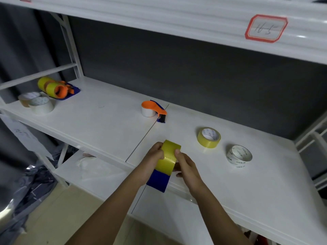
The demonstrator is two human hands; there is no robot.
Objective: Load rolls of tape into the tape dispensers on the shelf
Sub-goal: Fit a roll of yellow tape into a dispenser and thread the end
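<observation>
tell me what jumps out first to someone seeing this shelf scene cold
The eye lands on the yellow tape roll at the front edge of the white shelf, gripped by the left hand and right hand, with a blue dispenser under it. Behind it stands an orange and blue loaded dispenser; to the right lie a loose yellow roll and a white roll. At far left sits a cluster of rolls and dispensers.

Five loose tape rolls lie on the shelf (99, 121): two whitish at far left (41, 105), one yellow (208, 137), one clear-white (239, 155), one yellow held (169, 157). Dispensers: one blue held (158, 181), one orange loaded (153, 109), perhaps two in the left pile (60, 90).
</observation>
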